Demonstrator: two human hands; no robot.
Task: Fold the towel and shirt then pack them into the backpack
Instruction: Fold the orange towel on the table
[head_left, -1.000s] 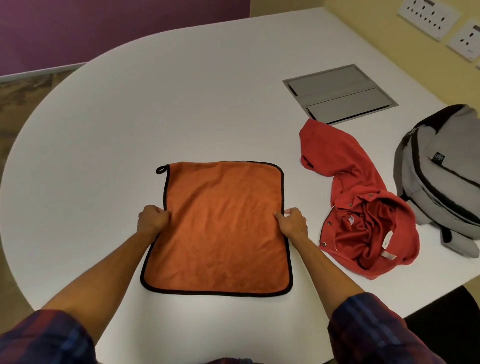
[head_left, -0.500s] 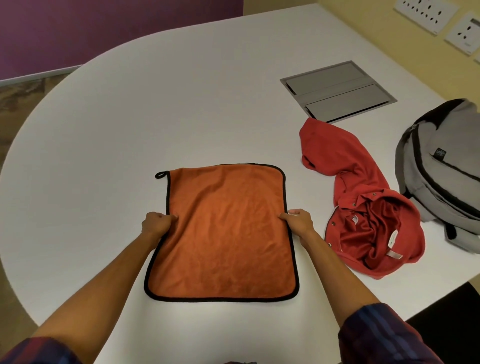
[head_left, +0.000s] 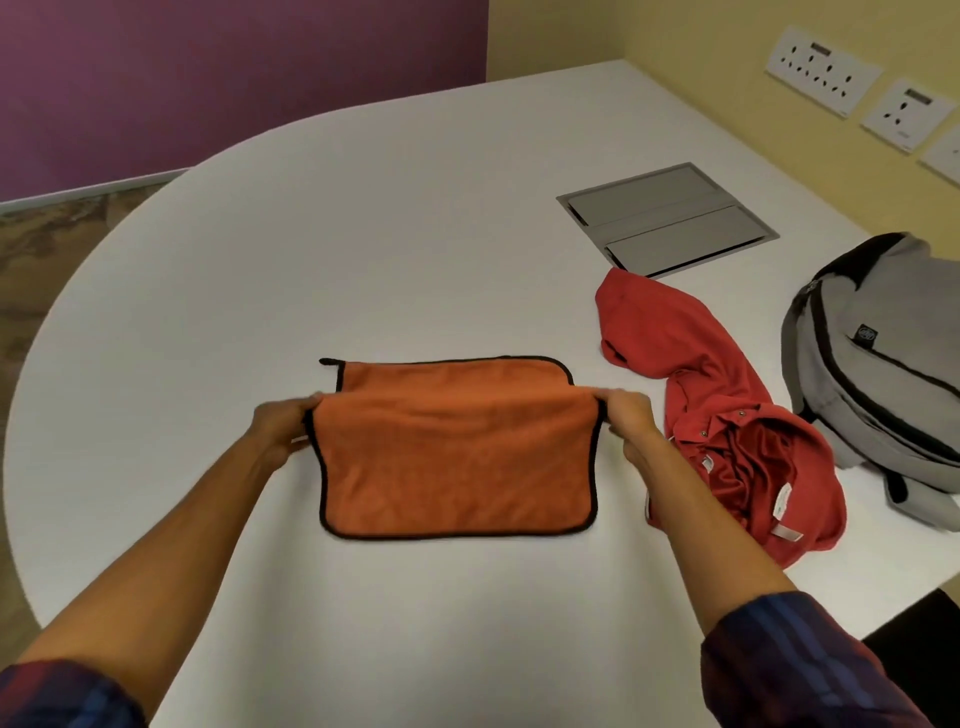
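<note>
— Between my two hands, what lies there?

— On the white table (head_left: 415, 218) the orange towel (head_left: 457, 467) is stretched from one fist to the other. My left hand (head_left: 283, 423) is closed on its left black-trimmed edge, my right hand (head_left: 631, 418) is pinched shut on the right edge, and both lift a fold midway along it. A far strip of towel shows beyond that raised fold, lying flat with a small black loop at its corner.

— And the rest, counted?

— One towel, one red shirt (head_left: 727, 410), one grey backpack (head_left: 883, 364). The shirt sits crumpled just right of my right forearm, collar and labels up. The backpack lies beyond it, near the table's right edge. One grey hatch (head_left: 667, 218) is set in the tabletop, and I count three wall sockets (head_left: 823, 70).

— Anything unclear?

— The backpack and the third socket are cut off at the frame's right side. My fingertips are blurred, and the towel's underside is hidden.
</note>
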